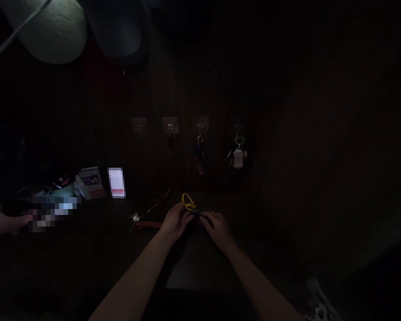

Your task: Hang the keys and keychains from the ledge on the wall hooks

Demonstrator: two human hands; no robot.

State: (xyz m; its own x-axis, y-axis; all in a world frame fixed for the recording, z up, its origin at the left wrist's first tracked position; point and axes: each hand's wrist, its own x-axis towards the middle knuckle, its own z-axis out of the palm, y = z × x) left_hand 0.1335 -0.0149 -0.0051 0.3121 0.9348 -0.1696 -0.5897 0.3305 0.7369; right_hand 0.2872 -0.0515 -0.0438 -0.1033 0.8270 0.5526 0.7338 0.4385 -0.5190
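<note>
Yellow cord (190, 206) is the brightest thing near the hands in this dim feed, a thin upright loop with a knotted-looking lump at its foot. From where I sit at the far end of the link, it lies just ahead of the fingertips, between the two hands, its long axis leaning up and slightly left, away from the wearer; the left hand (174, 222) is the nearer. I see that hand bent narrow, thumb and fingers closed on the base of the cord. The right hand (218, 228) is narrow too, its fingertips against a small dark piece (196, 212) below the loop, though I cannot tell whether they pinch it or only touch. Just beyond the left wrist lie a flat reddish strap (150, 224), a cluster of metal keys (134, 218) with a pale round part, and a slim beaded strand (160, 200) slanting up to the right. Ahead, on the dark wall, I make out a row of thin metal hooks; a smooth white fob (239, 158) hangs among keys from the rightmost. At far left, another person's hand (15, 220) is near a bright, blurred-out object.
</note>
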